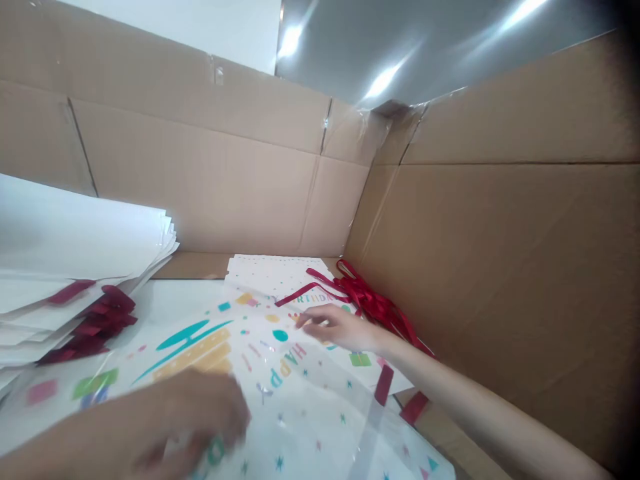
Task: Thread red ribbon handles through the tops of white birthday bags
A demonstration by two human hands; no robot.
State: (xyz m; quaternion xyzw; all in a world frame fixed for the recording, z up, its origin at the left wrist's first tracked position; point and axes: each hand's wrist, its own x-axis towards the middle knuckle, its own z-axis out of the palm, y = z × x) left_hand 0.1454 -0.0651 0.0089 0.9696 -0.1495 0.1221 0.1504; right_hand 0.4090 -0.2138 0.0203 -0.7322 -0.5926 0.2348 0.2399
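Ideally, we touch the rumpled sheet [310,413] lightly, spread near centre. Our left hand [200,403] curls over it, too blurred to tell any pinch; our right hand [345,328] bends its fingers beside the ribbon [370,299], grip unclear.

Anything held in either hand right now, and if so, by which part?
Can't tell. The left hand, blurred, is curled over the printed sheet; the right hand has its fingertips by the sheet's far part, no clear grip visible.
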